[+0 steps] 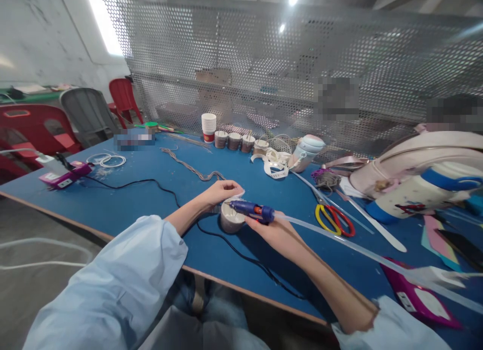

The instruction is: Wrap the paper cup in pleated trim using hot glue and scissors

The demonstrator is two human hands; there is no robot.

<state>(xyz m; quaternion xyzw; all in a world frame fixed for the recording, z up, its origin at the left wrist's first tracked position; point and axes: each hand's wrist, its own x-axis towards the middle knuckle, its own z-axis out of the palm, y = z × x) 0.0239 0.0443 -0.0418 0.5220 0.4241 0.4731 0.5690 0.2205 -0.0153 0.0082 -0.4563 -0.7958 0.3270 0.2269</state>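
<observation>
My right hand (271,230) is wrapped round a blue hot glue gun (251,210). A long translucent glue stick (324,228) runs out of its back end to the right. The gun's nozzle points left, over the top of a cup (232,222) wrapped in greyish-brown cord, which stands upright near the table's front edge. My left hand (223,190) is at the far side of the cup's rim, its fingers pinched together. Something small and whitish shows at those fingertips, too small to name. A twisted bundle of brown cord (192,169) lies beyond my left hand.
Several cord-wrapped cups (234,141) and stacked paper cups (209,126) line the back. Scissors (334,220), white ribbon (276,167), bottles (418,191) and a pink bag (403,158) lie right. A black cable (241,254) crosses the blue table (151,209); a power strip (64,176) sits left.
</observation>
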